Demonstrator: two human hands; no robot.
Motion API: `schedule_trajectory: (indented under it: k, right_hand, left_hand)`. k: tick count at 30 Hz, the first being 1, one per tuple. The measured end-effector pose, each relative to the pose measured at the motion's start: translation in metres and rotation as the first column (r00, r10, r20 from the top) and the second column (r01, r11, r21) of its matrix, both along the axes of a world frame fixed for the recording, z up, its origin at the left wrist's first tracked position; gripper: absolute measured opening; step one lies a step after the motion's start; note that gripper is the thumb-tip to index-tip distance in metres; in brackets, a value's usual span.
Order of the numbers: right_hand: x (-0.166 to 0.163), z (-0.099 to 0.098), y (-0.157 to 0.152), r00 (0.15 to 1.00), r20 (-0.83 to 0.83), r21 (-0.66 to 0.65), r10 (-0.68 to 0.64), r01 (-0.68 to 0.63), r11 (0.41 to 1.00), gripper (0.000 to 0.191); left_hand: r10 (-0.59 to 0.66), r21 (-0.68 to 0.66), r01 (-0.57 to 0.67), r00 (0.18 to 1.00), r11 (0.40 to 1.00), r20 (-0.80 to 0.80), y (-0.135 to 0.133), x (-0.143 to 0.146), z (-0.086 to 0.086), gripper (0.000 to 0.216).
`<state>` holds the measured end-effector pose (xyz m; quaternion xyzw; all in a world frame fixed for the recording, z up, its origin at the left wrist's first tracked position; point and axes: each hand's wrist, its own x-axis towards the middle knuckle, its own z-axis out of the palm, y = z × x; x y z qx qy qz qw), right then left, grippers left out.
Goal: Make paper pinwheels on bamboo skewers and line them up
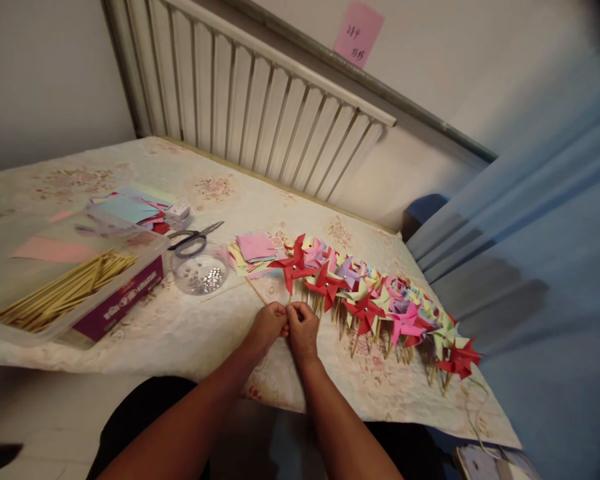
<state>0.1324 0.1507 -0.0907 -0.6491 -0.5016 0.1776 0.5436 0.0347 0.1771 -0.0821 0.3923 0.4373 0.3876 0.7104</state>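
My left hand and my right hand meet fingertip to fingertip over the near part of the table. Both are closed in a pinch; whatever lies between the fingers is hidden or too small to make out. Directly beyond them is a red paper pinwheel, its short stick running down toward my fingertips. Whether they touch that stick, I cannot tell. A thin stick slants toward my left hand. Many colourful pinwheels on sticks crowd together to the right. Square paper sheets lie stacked beyond my left hand.
To the left stand a round clear dish of small shiny pieces and a plastic box of bamboo sticks. Scissors lie behind the dish, near coloured paper. A blue curtain hangs at right; a radiator stands behind.
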Motion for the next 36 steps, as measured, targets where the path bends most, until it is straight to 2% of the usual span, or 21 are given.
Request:
schedule_trajectory:
  k: [16,36]
  right_hand:
    - [0.0001,-0.001,0.0012,1.0,-0.007,-0.013,-0.006,0.006,1.0,0.018]
    - [0.0017,-0.0066,0.0008,1.0,-0.013,-0.011,0.009,-0.009,1.0,0.018]
  left_hand:
    - [-0.012,0.017,0.012,1.0,1.0,-0.018,0.0014,0.0007,-0.0048,0.016]
    - [-0.003,-0.001,0.003,0.999,1.0,-0.045,-0.0007,-0.001,0.0019,0.013]
